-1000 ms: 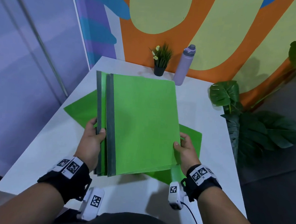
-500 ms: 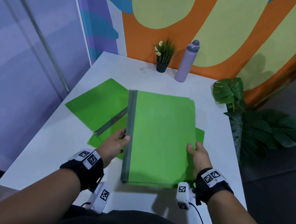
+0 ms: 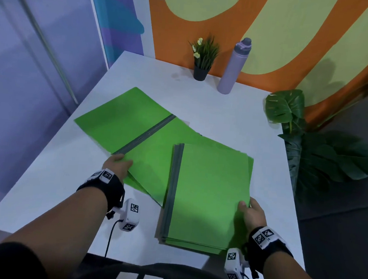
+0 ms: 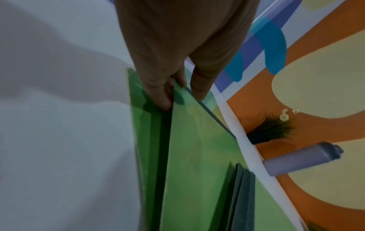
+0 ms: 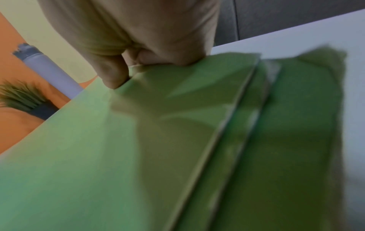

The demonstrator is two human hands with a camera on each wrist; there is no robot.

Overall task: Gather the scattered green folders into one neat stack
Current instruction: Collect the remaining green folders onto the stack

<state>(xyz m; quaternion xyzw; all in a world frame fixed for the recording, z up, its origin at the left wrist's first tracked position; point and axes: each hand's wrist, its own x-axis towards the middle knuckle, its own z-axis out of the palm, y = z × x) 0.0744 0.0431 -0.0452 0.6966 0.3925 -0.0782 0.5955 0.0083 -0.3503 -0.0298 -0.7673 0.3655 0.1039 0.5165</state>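
A stack of green folders (image 3: 207, 195) with grey spines lies at the near right of the white table (image 3: 224, 111). My right hand (image 3: 250, 211) grips its right edge, thumb on top; the right wrist view shows the hand (image 5: 138, 62) on the stack (image 5: 118, 140). A loose green folder (image 3: 156, 154) lies slantwise to the left, its grey spine running diagonally. My left hand (image 3: 118, 163) pinches its near corner; in the left wrist view this folder (image 4: 197, 156) sits between thumb and fingers (image 4: 164, 93). Another green folder (image 3: 114, 119) lies under it, further left.
A small potted plant (image 3: 203, 58) and a purple bottle (image 3: 232, 66) stand at the table's far edge by the painted wall. A big leafy plant (image 3: 308, 148) stands off the table's right side. A purple wall runs along the left.
The stack came down and to the right onto the table. My left hand let go of its spine side and took hold of the loose folder's corner on the left.
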